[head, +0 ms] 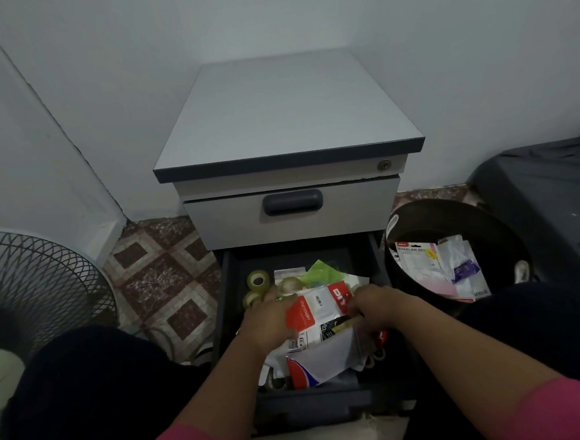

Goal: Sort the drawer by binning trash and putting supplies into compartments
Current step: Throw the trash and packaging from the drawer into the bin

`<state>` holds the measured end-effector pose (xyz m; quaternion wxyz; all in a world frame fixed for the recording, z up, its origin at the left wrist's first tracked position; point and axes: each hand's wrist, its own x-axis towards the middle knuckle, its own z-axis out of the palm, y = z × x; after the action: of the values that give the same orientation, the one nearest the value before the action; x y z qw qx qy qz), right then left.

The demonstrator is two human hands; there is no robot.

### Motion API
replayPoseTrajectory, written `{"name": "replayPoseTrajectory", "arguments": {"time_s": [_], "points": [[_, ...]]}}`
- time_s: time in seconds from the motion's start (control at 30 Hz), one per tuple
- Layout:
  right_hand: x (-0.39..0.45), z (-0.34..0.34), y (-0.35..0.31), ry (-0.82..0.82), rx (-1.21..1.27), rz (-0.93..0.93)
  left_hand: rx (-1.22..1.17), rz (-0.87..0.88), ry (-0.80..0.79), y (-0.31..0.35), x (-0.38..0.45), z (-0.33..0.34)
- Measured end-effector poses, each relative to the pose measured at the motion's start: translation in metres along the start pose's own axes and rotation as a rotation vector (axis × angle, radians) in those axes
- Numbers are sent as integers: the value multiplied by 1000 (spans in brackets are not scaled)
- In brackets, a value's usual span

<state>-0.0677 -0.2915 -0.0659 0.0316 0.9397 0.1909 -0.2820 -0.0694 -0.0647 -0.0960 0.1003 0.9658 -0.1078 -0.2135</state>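
A person sits on the floor facing a small grey cabinet (285, 117) in the corner of a room, seen from above through a head-worn camera. The upper drawer is closed; the lower drawer (226, 293) is pulled out toward the person, and both hands are inside it.

The left hand (266, 319) rests over the left side of the pile, its fingers curled against a red and white stationery packet (317, 307) in the middle of the drawer. The right hand (373, 308) meets the same packet from the right, fingers bent down onto its edge and onto a white plastic wrapper (329, 358) lying toward the drawer's front edge. Whether either hand truly pinches the packet or only presses on it cannot be told.

Toward the drawer's back left corner sit several rolls of clear tape (257, 279); a green wrapper (319, 272) lies along the back edge.

Just beside the drawer's right edge stands a dark round bin (452, 208), already holding empty stapler packaging and other wrappers. So some trash appears binned, but the drawer remains jumbled, with no supplies visibly sorted into compartments: most of the work seems left.
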Motion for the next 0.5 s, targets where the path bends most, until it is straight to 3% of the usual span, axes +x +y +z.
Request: {"name": "replayPoseTrajectory", "arguments": {"time_s": [0.07, 0.23, 0.5], "points": [[0, 0, 0, -9, 14, 6, 124, 19, 13, 2, -1, 5], [-1, -2, 0, -25, 58, 7, 133, 34, 21, 6, -5, 7], [0, -5, 0, -10, 149, 13, -155, -103, 159, 1, 0, 4]]}}
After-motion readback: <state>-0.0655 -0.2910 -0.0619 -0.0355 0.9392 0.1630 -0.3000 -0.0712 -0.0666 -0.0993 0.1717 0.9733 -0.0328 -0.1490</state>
